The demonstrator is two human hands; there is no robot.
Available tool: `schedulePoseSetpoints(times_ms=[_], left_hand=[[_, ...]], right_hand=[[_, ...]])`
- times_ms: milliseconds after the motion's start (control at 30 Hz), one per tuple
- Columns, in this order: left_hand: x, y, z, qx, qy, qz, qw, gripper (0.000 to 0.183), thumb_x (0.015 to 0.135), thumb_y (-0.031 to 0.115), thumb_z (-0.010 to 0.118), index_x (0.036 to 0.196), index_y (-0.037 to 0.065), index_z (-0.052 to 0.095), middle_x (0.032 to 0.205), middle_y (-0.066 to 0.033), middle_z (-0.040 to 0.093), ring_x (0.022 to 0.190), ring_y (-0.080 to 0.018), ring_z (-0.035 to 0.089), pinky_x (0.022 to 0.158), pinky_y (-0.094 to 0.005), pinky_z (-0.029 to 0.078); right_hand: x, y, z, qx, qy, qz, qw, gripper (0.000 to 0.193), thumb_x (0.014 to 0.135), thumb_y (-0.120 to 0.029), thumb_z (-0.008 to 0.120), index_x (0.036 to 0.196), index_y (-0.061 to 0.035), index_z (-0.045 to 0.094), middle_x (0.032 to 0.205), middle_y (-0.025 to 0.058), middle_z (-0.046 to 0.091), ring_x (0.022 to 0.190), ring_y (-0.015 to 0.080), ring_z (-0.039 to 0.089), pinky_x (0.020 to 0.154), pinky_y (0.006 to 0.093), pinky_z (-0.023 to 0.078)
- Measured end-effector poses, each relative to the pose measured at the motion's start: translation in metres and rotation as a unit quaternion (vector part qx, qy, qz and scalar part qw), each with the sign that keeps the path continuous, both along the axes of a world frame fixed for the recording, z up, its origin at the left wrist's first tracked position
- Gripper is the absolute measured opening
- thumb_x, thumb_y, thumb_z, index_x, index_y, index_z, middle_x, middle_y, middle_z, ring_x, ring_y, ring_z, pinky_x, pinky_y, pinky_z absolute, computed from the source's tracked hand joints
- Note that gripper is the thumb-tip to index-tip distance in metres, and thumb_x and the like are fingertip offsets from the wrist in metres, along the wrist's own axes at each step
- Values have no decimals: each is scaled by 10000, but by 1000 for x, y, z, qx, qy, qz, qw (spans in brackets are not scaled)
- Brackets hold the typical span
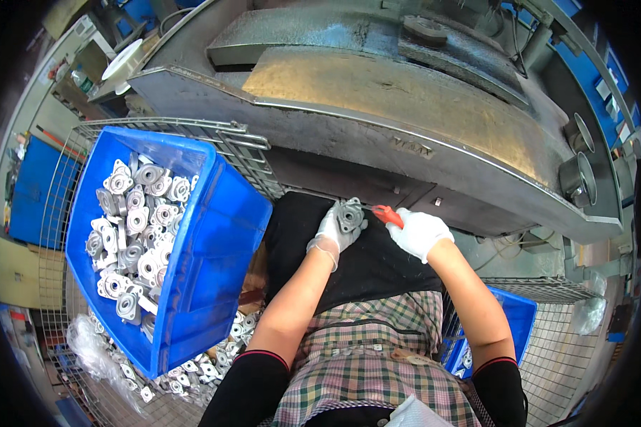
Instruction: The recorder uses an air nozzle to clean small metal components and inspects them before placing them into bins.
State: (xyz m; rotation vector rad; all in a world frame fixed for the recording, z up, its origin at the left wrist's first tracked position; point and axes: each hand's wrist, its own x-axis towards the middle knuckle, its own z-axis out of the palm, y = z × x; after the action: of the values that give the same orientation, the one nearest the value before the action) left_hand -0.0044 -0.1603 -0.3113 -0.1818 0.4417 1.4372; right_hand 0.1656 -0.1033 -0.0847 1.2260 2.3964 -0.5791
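Blue crate [214, 242] of metal castings at left, one casting held mid-frame over my lap.
My left hand [332, 229] grips a grey casting [350, 214] by its flange; right hand [420, 233] pinches a red-handled tool [387, 214] touching it. Looks heavy, stiff, sharp-edged; I'd grip the flange.

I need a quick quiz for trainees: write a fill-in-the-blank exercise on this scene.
1. The left hand holds a grey ____ part.
2. The right hand holds a tool with a ____ handle.
3. Both hands wear ____ gloves.
4. The tilted crate of parts on the person's left is ____.

Missing words: metal; red; white; blue
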Motion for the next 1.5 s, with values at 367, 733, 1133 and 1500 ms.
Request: schedulePoseSetpoints(times_ms=[367, 733, 1133, 1500], left_hand=[[4, 0, 16, -88, -4, 19, 996, 466, 994, 445, 298, 1162, 116, 582, 1093, -94, 637, 974, -292, 581, 833, -445, 478], [6, 1, 22, -88, -29, 34, 995, 469, 991, 443, 310, 1141, 106, 600, 1038, -99, 651, 921, -297, 608, 794, -449, 505], [-2, -3, 8, -60, 4, -19, 998, 472, 983, 484, 324, 1156, 139, 596, 1009, -76, 660, 874, -300, 623, 715, -440, 518], [0, 1, 7, -78, -23, 21, 996, 469, 993, 447, 315, 1142, 102, 596, 1030, -117, 652, 910, -310, 620, 799, -489, 510]], right_hand=[[-3, 14, -13, -6, 8, -12, 1000, 386, 928, -398, 417, 1092, -73, 545, 819, 144, 686, 646, 295, 671, 698, 418, 523], [8, 17, -18, -17, 11, -25, 999, 379, 920, -394, 431, 1098, -78, 542, 817, 141, 684, 612, 282, 667, 686, 405, 527], [18, 14, -15, -5, 11, -38, 999, 395, 913, -406, 440, 1084, -74, 568, 813, 145, 686, 714, 308, 676, 734, 425, 517], [19, 15, -19, -14, 13, -46, 999, 394, 904, -406, 448, 1084, -77, 570, 847, 147, 687, 733, 313, 677, 736, 425, 519]])
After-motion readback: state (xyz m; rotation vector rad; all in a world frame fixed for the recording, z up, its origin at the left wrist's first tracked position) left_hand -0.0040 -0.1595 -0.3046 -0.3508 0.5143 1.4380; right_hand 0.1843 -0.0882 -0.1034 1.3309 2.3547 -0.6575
